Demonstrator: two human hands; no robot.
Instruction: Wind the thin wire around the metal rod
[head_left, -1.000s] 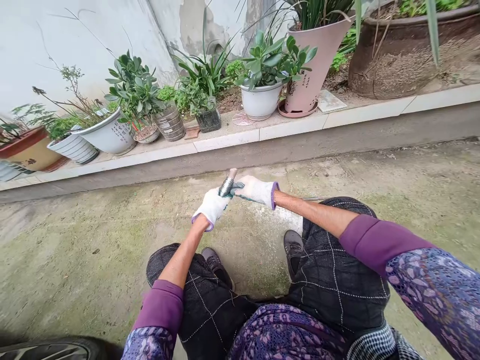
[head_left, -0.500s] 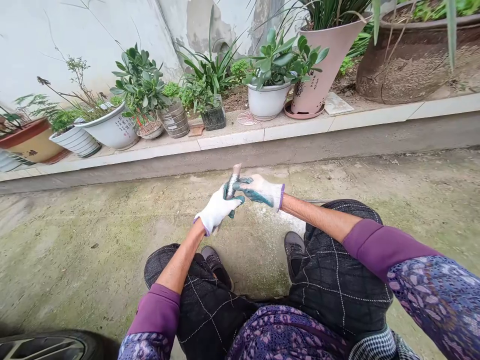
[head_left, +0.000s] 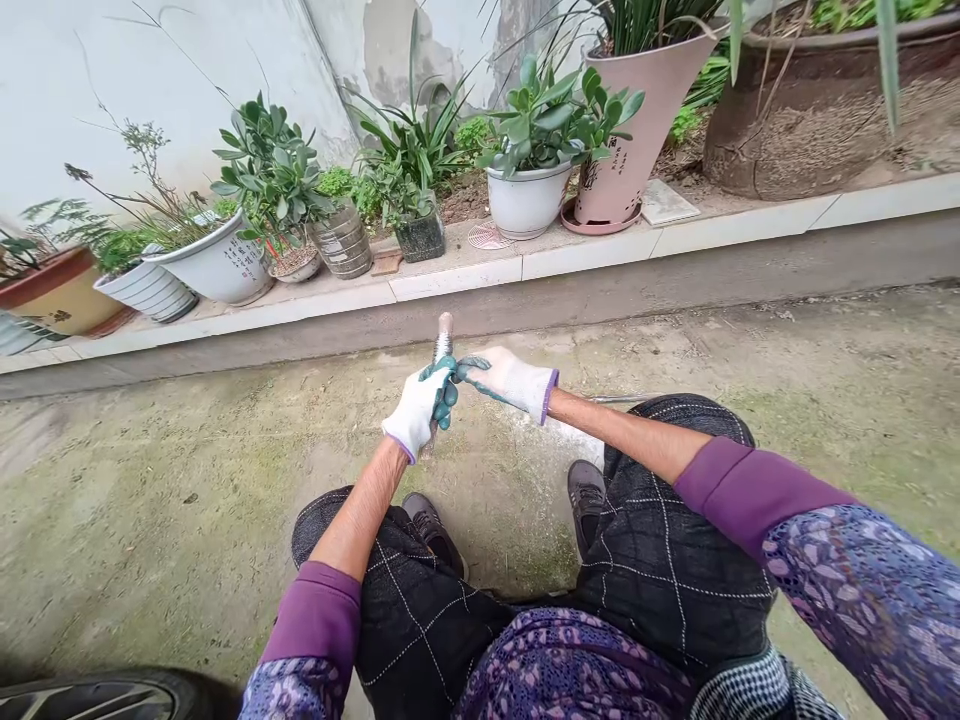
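Observation:
My left hand (head_left: pixel 422 400), in a white glove with a green-coated palm, wraps round a slim stick-like object (head_left: pixel 444 338). This object has a silvery, ridged stretch and a pale pinkish-brown rounded end pointing up and away. Its lower end shows beneath my fist; its exact kind is unclear. My right hand (head_left: pixel 504 378), gloved the same way, comes in from the right with fingers closed together. Its fingertips meet the thumb side of my left hand, and whatever they pinch, if anything, is hidden. Both hands are above the concrete floor, in front of my knees.
A tiled ledge (head_left: pixel 457 277) crosses ahead with several potted plants, among them a white pot (head_left: pixel 529 203), a tall pink pot (head_left: pixel 637 130) and a large brown pot (head_left: pixel 795 125). A thin shiny bar (head_left: pixel 616 399) lies by my right knee. A wheel (head_left: pixel 97 695) is at lower left.
My left hand has turned and moved slightly left with the stick-like object, which now stands more upright. My right hand has slid left and its fingers have come off the silvery part.

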